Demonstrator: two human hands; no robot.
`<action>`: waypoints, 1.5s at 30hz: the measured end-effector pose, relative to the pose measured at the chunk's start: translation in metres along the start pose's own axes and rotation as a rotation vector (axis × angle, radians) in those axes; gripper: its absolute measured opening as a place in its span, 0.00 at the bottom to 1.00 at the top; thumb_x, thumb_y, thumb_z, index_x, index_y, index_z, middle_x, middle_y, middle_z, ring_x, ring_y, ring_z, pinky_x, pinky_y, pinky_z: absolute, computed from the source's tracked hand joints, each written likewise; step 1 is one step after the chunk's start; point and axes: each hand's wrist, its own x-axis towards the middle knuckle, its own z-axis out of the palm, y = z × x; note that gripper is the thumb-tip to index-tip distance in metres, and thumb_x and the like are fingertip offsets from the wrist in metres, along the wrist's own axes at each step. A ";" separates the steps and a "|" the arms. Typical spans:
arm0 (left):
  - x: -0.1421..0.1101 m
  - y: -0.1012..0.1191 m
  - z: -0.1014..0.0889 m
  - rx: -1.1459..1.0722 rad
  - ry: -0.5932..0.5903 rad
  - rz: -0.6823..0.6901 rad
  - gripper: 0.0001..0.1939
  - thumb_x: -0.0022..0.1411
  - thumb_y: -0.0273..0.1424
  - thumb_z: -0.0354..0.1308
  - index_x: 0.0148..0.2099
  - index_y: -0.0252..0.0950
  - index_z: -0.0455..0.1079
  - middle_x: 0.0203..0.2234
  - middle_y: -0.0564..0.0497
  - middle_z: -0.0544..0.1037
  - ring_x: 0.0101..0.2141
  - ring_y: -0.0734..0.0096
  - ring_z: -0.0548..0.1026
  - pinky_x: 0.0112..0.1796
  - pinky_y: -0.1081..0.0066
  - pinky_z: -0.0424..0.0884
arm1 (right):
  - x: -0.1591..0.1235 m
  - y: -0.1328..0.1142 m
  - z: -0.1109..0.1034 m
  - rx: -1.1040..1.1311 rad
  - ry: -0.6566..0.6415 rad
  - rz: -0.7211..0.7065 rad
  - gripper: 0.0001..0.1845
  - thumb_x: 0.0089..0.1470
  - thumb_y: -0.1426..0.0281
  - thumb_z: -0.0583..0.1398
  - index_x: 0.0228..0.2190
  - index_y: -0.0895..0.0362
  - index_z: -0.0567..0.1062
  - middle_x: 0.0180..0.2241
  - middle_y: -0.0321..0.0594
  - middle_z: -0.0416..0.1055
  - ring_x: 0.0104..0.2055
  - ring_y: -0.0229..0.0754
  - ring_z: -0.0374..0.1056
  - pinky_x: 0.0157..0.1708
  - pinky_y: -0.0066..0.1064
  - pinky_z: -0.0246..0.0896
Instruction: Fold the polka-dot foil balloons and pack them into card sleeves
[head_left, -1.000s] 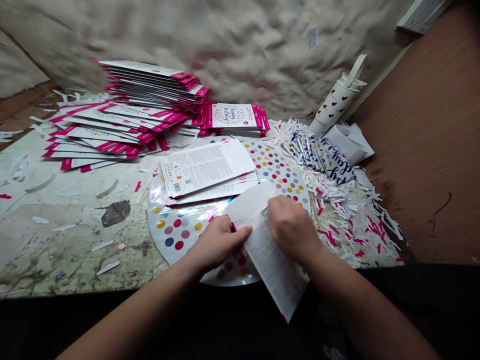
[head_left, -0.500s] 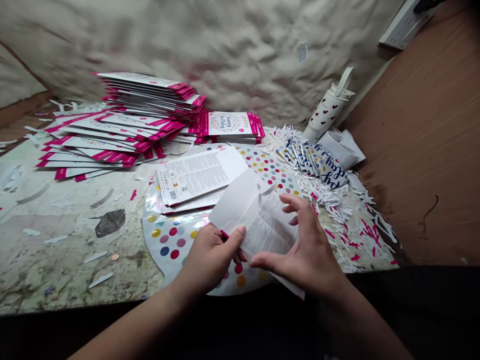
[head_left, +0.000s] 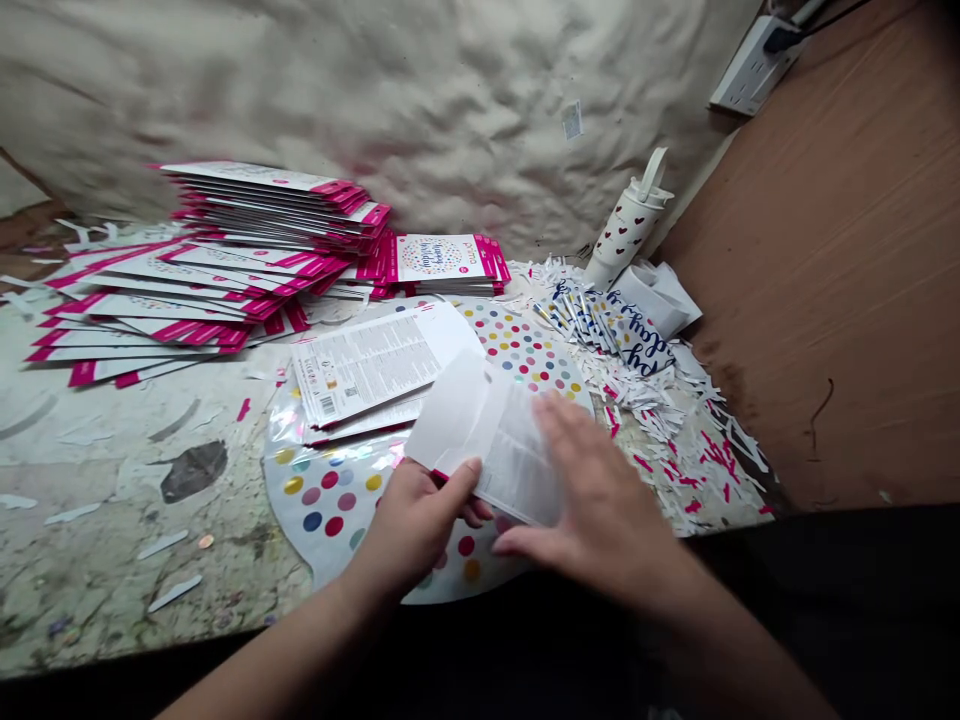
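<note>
My left hand [head_left: 424, 515] pinches the near edge of a white printed paper envelope [head_left: 480, 430] with pink edging, thumb on top and fingers beneath. The envelope's blank flap points away to the upper left, and its printed side is blurred. At the envelope's right end is my right hand [head_left: 600, 510], smeared by motion, with fingers stretched out and thumb apart below; I cannot tell how firmly it touches. Beneath lies a flat, round, dotted foil balloon [head_left: 337, 500]. On it, just beyond my left hand, rests a small pile of similar printed envelopes [head_left: 367, 360].
Leaning stacks of pink-edged envelopes [head_left: 262, 215] fill the back left, beside a shorter stack [head_left: 442, 258]. To the right are folded foil balloons [head_left: 634, 330], a heart-patterned tumbler [head_left: 626, 230] and paper scraps [head_left: 660, 400]. A power socket [head_left: 754, 70] sits upper right.
My right hand went from closed on the envelope's upper part to spread fingers around its right end. The envelope has turned more level. The view has shifted, moving the background left and slightly down.
</note>
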 end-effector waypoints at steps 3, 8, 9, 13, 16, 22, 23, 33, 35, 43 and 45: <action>0.000 0.008 -0.005 0.108 0.018 0.343 0.16 0.57 0.39 0.57 0.43 0.32 0.71 0.31 0.45 0.78 0.29 0.66 0.77 0.31 0.70 0.73 | 0.003 -0.022 0.011 0.046 0.140 -0.114 0.26 0.53 0.74 0.53 0.55 0.63 0.61 0.52 0.53 0.65 0.54 0.51 0.61 0.50 0.42 0.61; 0.008 0.000 -0.050 0.795 0.390 1.112 0.38 0.54 0.30 0.60 0.63 0.43 0.47 0.62 0.45 0.52 0.60 0.51 0.51 0.57 0.49 0.51 | 0.001 0.014 0.021 0.234 0.277 -0.325 0.21 0.54 0.76 0.52 0.49 0.54 0.69 0.48 0.45 0.69 0.52 0.47 0.63 0.51 0.44 0.60; 0.009 -0.007 -0.054 0.940 0.291 1.174 0.31 0.58 0.28 0.55 0.62 0.42 0.51 0.60 0.46 0.57 0.60 0.54 0.53 0.57 0.49 0.49 | -0.004 0.020 0.026 0.213 0.261 -0.330 0.21 0.55 0.77 0.51 0.49 0.55 0.69 0.48 0.46 0.69 0.53 0.48 0.62 0.51 0.46 0.60; 0.007 -0.050 -0.040 1.196 -0.014 1.195 0.18 0.62 0.21 0.45 0.53 0.32 0.65 0.45 0.43 0.75 0.50 0.61 0.69 0.50 0.61 0.66 | -0.042 0.014 0.048 0.111 0.113 -0.430 0.19 0.55 0.78 0.51 0.48 0.62 0.70 0.45 0.52 0.71 0.52 0.49 0.63 0.48 0.45 0.63; 0.002 -0.070 -0.024 1.240 -0.126 1.043 0.17 0.61 0.21 0.46 0.51 0.29 0.67 0.46 0.37 0.73 0.50 0.53 0.68 0.46 0.58 0.69 | -0.068 0.003 0.058 0.116 0.035 -0.465 0.17 0.54 0.79 0.52 0.45 0.64 0.71 0.42 0.52 0.73 0.50 0.48 0.65 0.45 0.40 0.67; 0.008 -0.051 -0.018 1.052 -0.226 0.714 0.11 0.60 0.34 0.51 0.40 0.38 0.73 0.43 0.43 0.73 0.45 0.54 0.66 0.45 0.54 0.64 | -0.054 0.007 0.052 0.308 -0.235 -0.124 0.13 0.55 0.76 0.52 0.40 0.58 0.73 0.41 0.48 0.71 0.44 0.44 0.67 0.42 0.38 0.66; 0.011 -0.047 -0.016 1.018 -0.214 0.645 0.11 0.60 0.37 0.51 0.35 0.39 0.73 0.40 0.45 0.73 0.43 0.56 0.67 0.44 0.55 0.64 | -0.045 0.010 0.050 0.370 -0.304 -0.073 0.11 0.56 0.74 0.52 0.36 0.57 0.74 0.38 0.44 0.71 0.41 0.42 0.67 0.40 0.36 0.67; 0.038 -0.035 -0.029 0.812 -0.156 0.285 0.07 0.57 0.29 0.50 0.39 0.39 0.65 0.38 0.49 0.67 0.34 0.67 0.69 0.35 0.68 0.66 | -0.017 0.004 0.048 0.076 -0.439 -0.223 0.23 0.50 0.74 0.59 0.50 0.53 0.66 0.56 0.49 0.60 0.57 0.55 0.57 0.46 0.44 0.63; 0.032 -0.031 -0.033 0.743 -0.148 0.339 0.09 0.56 0.28 0.49 0.41 0.39 0.66 0.39 0.48 0.68 0.37 0.66 0.69 0.38 0.67 0.66 | -0.019 -0.002 0.050 -0.018 -0.475 -0.298 0.29 0.49 0.78 0.58 0.54 0.54 0.63 0.57 0.53 0.58 0.55 0.58 0.59 0.40 0.43 0.68; -0.006 -0.021 -0.009 -0.165 -0.348 -0.265 0.17 0.58 0.45 0.51 0.36 0.34 0.67 0.28 0.49 0.75 0.28 0.71 0.73 0.28 0.75 0.67 | -0.016 -0.026 0.034 -0.122 -0.012 -0.384 0.18 0.54 0.81 0.51 0.46 0.70 0.71 0.45 0.62 0.70 0.43 0.55 0.70 0.35 0.42 0.70; -0.002 -0.022 -0.003 -0.377 -0.150 -0.248 0.15 0.55 0.41 0.57 0.35 0.34 0.65 0.28 0.49 0.75 0.30 0.72 0.74 0.30 0.75 0.69 | -0.019 -0.033 0.033 -0.063 0.086 -0.376 0.18 0.54 0.81 0.51 0.45 0.70 0.72 0.44 0.60 0.71 0.46 0.53 0.69 0.39 0.41 0.70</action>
